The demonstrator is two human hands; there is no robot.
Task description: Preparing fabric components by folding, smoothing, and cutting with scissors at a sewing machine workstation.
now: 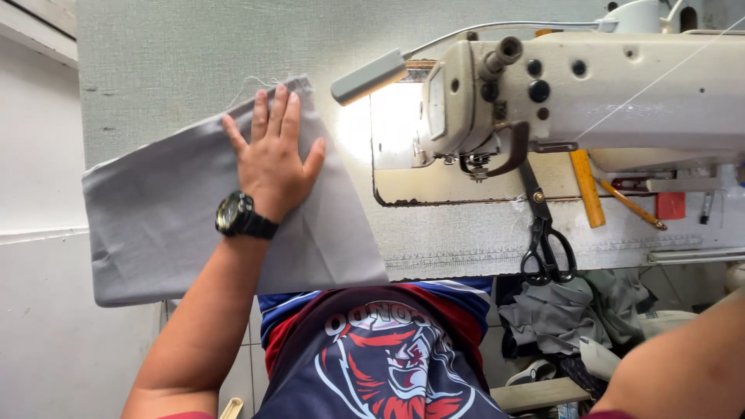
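Our right hand is cut off, so we cannot tell its grip. Our left hand (272, 155) lies flat, fingers spread, on one grey fabric piece (178, 225) beside one sewing machine (590, 93) and one pair of scissors (543, 233).

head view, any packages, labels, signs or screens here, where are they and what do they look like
Printed shirt graphic: bottom centre on the person's dark blue shirt, a red and white emblem with white lettering above it.
Wristwatch face: on the left wrist, round and black, over the grey fabric; display too small to tell.
Label plate: on the end of the cream sewing machine, pale rectangle, washed out by the lamp.
No packages or signs.
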